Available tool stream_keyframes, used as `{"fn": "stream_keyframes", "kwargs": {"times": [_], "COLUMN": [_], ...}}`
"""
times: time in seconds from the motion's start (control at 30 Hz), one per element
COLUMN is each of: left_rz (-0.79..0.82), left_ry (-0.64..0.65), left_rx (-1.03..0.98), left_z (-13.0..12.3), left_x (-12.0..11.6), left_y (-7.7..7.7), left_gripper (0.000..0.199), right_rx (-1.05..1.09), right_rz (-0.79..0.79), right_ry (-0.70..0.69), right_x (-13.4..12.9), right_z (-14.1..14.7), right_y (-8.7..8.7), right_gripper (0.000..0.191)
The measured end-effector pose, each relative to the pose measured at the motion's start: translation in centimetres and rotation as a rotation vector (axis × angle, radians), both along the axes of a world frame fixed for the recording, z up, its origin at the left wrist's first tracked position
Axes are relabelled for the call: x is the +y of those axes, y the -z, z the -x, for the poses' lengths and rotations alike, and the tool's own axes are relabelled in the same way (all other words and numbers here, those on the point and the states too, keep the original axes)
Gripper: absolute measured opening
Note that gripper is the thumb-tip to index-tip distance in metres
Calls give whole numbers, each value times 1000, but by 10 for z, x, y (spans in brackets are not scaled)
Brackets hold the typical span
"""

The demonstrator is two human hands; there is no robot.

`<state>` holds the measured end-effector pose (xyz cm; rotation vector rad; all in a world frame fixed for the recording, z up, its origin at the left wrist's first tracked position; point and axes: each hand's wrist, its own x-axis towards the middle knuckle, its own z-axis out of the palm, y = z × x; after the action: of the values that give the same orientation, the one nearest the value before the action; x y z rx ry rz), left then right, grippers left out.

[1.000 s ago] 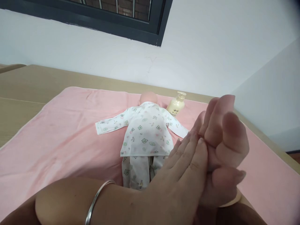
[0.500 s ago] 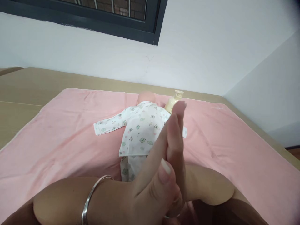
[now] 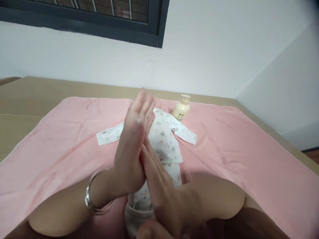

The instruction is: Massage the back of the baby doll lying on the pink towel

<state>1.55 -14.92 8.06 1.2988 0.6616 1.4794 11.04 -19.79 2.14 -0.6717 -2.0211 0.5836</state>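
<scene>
My left hand, with silver bangles at the wrist, is raised with its fingers stretched out. My right hand lies palm to palm against it, lower down, its fingers straight along the left palm. Neither hand holds anything that I can see. Behind them a baby doll in a white printed top and matching trousers lies on a pink blanket. Its sleeves spread to both sides, and my hands hide much of its head and body. Beside its shoulder stands a pale yellow pump bottle.
The blanket covers much of a wooden table. A white wall rises behind the table, with a dark window frame at the upper left. Another wall meets it on the right.
My hands have slid against each other: the left has gone up and left, the right lower. The doll's right-side sleeve and the bottle now show more fully. The view has shifted slightly.
</scene>
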Motion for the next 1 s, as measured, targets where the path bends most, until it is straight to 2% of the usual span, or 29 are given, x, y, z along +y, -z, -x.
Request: {"fn": "stream_keyframes", "kwargs": {"times": [0.1,0.17,0.27,0.33,0.43,0.57,0.63,0.7,0.8,0.87,0.93,1.0], "left_rz": [96,177,167,84,16,31,21,8,-9,-22,-33,-34], "left_ry": [-83,-157,-300,-409,-462,-459,-442,-438,-435,-434,-435,-440], "left_rx": [-78,-32,9,114,331,574,648,696,736,762,777,791], "left_z": [1,1,3,5,8,13,14,15,13,13,13,13], "left_x": [36,63,99,116,132,143,145,146,145,145,145,146], "left_y": [3,13,39,60,89,116,123,126,125,124,123,124], "left_gripper": [47,46,44,40,32,34,33,34,37,39,40,41], "right_rx": [136,175,225,211,12,-361,-480,-553,-579,-603,-659,-725], "right_rz": [-45,33,204,223,187,59,34,81,220,271,226,111], "right_ry": [-57,-22,45,145,355,395,375,388,543,650,689,643], "right_x": [16,31,61,83,114,145,156,164,167,159,146,134], "right_z": [-10,-14,-18,-21,-23,-26,-30,-35,-39,-35,-27,-18], "right_y": [-16,-20,-17,-9,9,32,36,35,32,32,33,35], "right_gripper": [77,63,41,36,41,50,51,54,65,73,71,63]}}
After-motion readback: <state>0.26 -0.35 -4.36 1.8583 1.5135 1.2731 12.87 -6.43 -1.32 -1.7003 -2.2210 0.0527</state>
